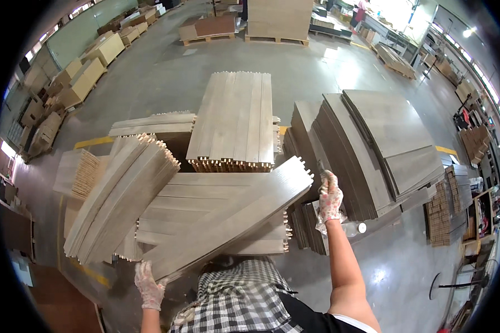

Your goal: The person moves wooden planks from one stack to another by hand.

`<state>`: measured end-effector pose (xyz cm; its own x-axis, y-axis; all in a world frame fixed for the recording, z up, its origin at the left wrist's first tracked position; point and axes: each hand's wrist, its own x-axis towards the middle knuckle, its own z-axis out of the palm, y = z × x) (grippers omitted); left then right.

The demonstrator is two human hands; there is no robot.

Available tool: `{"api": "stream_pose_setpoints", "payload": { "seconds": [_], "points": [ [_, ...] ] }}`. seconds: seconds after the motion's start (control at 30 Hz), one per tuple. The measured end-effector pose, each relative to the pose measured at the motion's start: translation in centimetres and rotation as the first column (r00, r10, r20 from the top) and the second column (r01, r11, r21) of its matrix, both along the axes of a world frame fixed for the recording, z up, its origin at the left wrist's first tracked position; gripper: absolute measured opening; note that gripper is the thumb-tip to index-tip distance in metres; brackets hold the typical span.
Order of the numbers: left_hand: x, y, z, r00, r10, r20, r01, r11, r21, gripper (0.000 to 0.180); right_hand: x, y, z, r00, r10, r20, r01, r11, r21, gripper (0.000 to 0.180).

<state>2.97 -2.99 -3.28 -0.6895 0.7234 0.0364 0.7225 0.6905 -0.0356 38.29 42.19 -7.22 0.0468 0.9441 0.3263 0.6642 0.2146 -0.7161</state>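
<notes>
A long grey wooden panel, with dowel pegs along its far right end, lies diagonally across a stack of similar panels. My left hand, in a patterned glove, is closed around its near left corner, fingers at the end and thumb by the lower edge. My right hand, gloved alike, is raised just beyond the pegged end, apart from it. Its fingers stretch upward beside the tall stack of wide grey boards, with nothing visible in them. Whether the fingertips touch those boards I cannot tell.
Another pegged panel stack stands ahead, and a slanted bundle of panels lies at the left. Below my right hand is clear plastic wrap with a white round end. A black-based stand is at the lower right. Loaded pallets stand farther off.
</notes>
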Motion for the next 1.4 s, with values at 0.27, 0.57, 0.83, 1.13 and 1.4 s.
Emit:
{"api": "stream_pose_setpoints", "payload": {
  "seconds": [0.27,0.57,0.83,1.13,1.4],
  "points": [
    [-2.3,-1.3,-2.8,0.966,-0.151,0.209,0.125,0.983,0.133,0.076,-6.5,-10.9,-0.6,0.785,0.596,0.167,-0.614,0.785,0.085,0.071],
    [-2.0,-0.6,-1.8,0.957,-0.175,0.230,0.132,0.972,0.193,0.076,1.6,3.9,1.1,0.972,0.138,0.192,-0.152,0.987,0.060,0.035],
    [-1.4,-0.6,-1.6,0.968,-0.197,0.159,0.169,0.970,0.173,0.080,-8.8,-14.1,-5.0,0.861,0.479,0.171,-0.504,0.849,0.159,0.060],
    [-1.6,-1.3,-2.0,0.962,-0.181,0.205,0.138,0.969,0.206,0.075,-12.4,-16.5,0.2,0.933,0.343,0.107,-0.323,0.932,-0.165,0.046],
    [-2.9,-2.6,-1.3,0.921,-0.321,0.223,0.235,0.910,0.341,0.076,-19.5,-33.9,-5.5,0.611,0.720,-0.329,-0.791,0.536,-0.296,0.053]
  ]
}}
